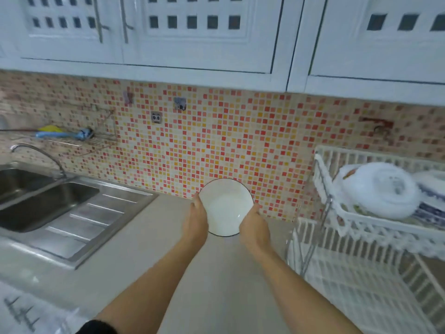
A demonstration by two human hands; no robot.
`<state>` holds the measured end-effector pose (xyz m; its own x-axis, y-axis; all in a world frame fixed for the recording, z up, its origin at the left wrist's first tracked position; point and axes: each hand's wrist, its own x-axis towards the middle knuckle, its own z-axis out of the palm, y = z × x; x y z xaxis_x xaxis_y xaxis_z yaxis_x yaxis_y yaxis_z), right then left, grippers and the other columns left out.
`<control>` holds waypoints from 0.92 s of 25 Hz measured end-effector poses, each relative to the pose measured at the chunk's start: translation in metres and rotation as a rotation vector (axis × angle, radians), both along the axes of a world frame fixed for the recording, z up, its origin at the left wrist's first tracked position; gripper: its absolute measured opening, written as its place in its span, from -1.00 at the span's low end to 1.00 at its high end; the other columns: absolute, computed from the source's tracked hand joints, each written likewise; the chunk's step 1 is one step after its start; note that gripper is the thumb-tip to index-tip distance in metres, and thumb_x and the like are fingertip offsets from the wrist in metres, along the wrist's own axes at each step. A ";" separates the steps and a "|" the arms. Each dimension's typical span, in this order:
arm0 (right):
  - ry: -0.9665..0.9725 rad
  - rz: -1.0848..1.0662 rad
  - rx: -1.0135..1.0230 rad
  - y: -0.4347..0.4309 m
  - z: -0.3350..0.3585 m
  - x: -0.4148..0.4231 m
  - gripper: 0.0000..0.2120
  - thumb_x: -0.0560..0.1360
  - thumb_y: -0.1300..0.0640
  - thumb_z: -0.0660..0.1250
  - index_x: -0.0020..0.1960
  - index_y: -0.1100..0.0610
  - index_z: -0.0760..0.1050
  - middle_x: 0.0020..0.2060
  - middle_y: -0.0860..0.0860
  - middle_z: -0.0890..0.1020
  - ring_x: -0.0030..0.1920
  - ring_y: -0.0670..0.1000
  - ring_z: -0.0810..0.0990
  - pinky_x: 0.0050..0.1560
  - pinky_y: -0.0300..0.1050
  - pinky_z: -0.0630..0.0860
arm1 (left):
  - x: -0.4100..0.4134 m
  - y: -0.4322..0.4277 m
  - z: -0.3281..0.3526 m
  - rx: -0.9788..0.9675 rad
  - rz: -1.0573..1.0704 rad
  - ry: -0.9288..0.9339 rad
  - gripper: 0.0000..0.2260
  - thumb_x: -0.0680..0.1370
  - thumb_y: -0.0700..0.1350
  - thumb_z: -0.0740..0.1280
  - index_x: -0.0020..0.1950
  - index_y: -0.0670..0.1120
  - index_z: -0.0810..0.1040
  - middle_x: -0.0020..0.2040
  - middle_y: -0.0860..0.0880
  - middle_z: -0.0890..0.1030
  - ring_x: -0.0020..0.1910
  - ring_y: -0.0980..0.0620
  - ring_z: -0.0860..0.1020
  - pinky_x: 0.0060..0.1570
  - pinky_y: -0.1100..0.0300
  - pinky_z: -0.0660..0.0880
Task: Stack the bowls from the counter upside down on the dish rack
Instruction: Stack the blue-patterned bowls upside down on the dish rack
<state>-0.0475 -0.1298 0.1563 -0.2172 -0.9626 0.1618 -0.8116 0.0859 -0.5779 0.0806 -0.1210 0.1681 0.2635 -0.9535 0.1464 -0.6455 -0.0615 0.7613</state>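
Note:
A white bowl [225, 206] with a thin dark rim is held between both hands above the beige counter, its hollow facing me. My left hand [196, 221] grips its left edge and my right hand [255, 226] grips its right edge. To the right stands a white two-tier dish rack [356, 222]. On its upper tier a stack of white bowls [380, 189] lies upside down, with blue-patterned dishes [431, 208] beside it.
A steel sink [43, 201] with a drainboard and a curved tap [38, 155] fills the left. The mosaic tile wall [192, 145] rises behind the counter [149, 249], with white cupboards above. A wire wall shelf [79, 138] holds blue and yellow items.

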 end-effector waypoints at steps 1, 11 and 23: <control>-0.055 -0.004 -0.098 0.014 0.018 -0.006 -0.55 0.56 0.33 0.06 0.44 0.26 0.11 0.18 0.22 0.56 0.15 0.24 0.57 -0.02 0.06 0.52 | -0.007 0.014 0.019 -0.108 0.000 0.058 -0.57 0.66 -0.14 -0.03 0.55 -0.04 0.11 0.46 -0.14 0.34 0.37 -0.20 0.40 0.34 -0.10 0.34; -0.687 0.202 -0.728 0.099 0.191 -0.111 -0.49 0.48 -0.36 -0.01 0.23 -0.01 0.20 0.16 0.06 0.46 0.15 0.07 0.52 0.22 0.19 0.50 | -0.120 0.088 0.183 -0.853 -0.193 0.338 -0.54 0.60 0.07 0.15 0.42 -0.15 0.23 0.27 -0.03 0.43 0.17 0.02 0.47 0.15 0.15 0.45; -0.539 0.403 -0.752 0.147 0.202 -0.429 -0.37 0.25 -0.44 0.33 0.25 -0.49 0.16 0.29 -0.24 0.37 0.36 -0.06 0.43 0.33 0.00 0.46 | -0.358 0.092 0.225 -0.401 -0.817 0.321 -0.28 0.44 0.35 0.20 0.50 0.07 0.10 0.26 0.01 0.49 0.14 0.04 0.51 0.10 0.13 0.38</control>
